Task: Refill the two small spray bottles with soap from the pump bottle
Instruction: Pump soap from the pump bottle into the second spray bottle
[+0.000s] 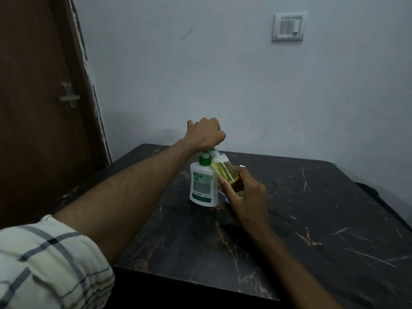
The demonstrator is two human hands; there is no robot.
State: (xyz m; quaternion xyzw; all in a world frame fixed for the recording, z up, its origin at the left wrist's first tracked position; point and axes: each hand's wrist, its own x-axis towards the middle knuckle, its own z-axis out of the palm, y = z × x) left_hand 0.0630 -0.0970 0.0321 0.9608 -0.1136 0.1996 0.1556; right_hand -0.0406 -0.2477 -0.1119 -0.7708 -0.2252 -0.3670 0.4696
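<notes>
Left hand on the pump head, right hand holding a small bottle at the spout.

The left hand (206, 133) has its grip curled into a fist over the green pump head of the white plastic pump bottle (203, 185), which stands upright on the dark marble-patterned table (312, 219). The right hand (246, 197) has its grip wrapped round the small clear spray bottle (224, 170) of yellow liquid, tilted so its open neck meets the pump spout just beside the white bottle. The left hand hides the pump top. A brown door (40, 97) stands left; a grey switch plate (288, 26) sits on the wall behind.
</notes>
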